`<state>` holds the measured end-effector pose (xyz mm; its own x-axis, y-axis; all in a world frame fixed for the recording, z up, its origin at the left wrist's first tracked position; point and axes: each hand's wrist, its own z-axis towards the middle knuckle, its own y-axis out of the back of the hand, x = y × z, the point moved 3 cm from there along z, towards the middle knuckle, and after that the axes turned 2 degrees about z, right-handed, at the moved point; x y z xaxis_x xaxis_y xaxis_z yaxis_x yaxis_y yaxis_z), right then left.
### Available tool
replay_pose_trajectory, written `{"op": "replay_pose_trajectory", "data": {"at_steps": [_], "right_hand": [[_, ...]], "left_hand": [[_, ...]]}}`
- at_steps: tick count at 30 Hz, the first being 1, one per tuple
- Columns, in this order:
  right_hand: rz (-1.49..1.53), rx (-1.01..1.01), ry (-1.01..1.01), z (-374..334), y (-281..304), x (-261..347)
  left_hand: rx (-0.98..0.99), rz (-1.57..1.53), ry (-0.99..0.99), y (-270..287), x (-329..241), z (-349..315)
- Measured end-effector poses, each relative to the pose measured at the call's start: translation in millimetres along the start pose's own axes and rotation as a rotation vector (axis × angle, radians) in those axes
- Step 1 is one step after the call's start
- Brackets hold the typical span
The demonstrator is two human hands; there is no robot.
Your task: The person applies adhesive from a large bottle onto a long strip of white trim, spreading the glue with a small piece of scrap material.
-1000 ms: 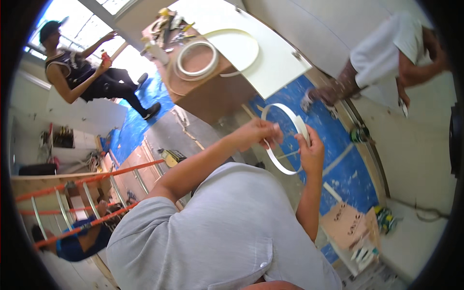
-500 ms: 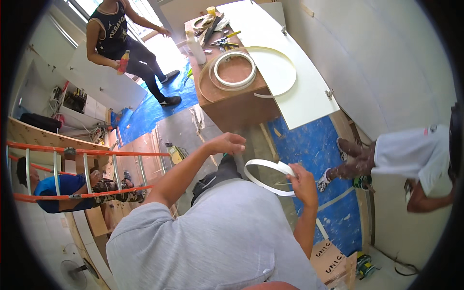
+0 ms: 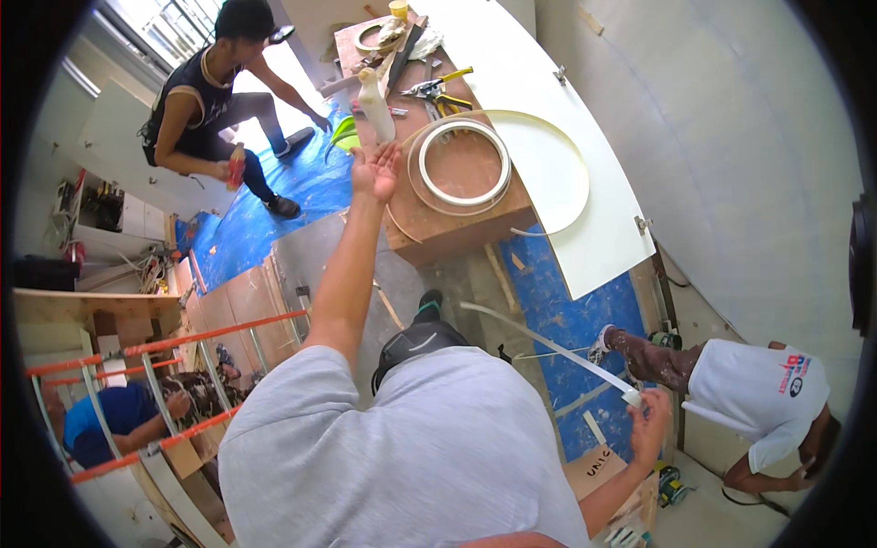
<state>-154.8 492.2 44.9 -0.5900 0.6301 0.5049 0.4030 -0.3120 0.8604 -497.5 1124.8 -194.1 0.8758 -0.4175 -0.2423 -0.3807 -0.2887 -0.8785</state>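
My left hand (image 3: pixel 376 172) reaches forward, palm up with its fingers apart and nothing in it. Just beyond its fingertips a white squeeze bottle (image 3: pixel 376 111) stands at the left edge of a brown wooden box-like bench (image 3: pixel 457 233). Out to the right, my right hand (image 3: pixel 649 422) pinches one end of a long white flat strip (image 3: pixel 548 345), like edge banding. The strip's other end slants forward, free, past my waist. On the bench lies a white coil of banding (image 3: pixel 422 173), with a looser band (image 3: pixel 585 173) looping over the white panel (image 3: pixel 598 247).
Pliers and snips (image 3: pixel 443 91) lie on the bench. A person holding a bottle (image 3: pixel 196 119) crouches front left; another bends over at right (image 3: pixel 754 388). An orange ladder (image 3: pixel 174 342) and a seated person (image 3: pixel 114 416) are at left. Blue sheeting (image 3: pixel 585 425) covers some floor.
My left hand has stretched forward to the bottle. My right hand has moved right and back, and the looped strip has straightened out. The person front left has crouched; the one at right bends lower.
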Motion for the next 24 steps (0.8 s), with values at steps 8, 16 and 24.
{"op": "replay_pose_trajectory", "data": {"at_steps": [8, 16, 24], "right_hand": [[0.627, -0.081, -0.524, 5.2, 9.0, -21.8], [1.035, -0.220, -0.569, -8.0, 25.2, -48.2], [1.060, -0.173, -0.925, -54.4, -1.9, -71.4]], "left_hand": [[0.128, -0.615, -0.016, -41.1, 20.1, 136.4], [0.697, -0.719, -0.177, -12.0, 13.1, 205.6], [0.461, -0.505, -0.008, -48.9, 48.9, 150.0]]}}
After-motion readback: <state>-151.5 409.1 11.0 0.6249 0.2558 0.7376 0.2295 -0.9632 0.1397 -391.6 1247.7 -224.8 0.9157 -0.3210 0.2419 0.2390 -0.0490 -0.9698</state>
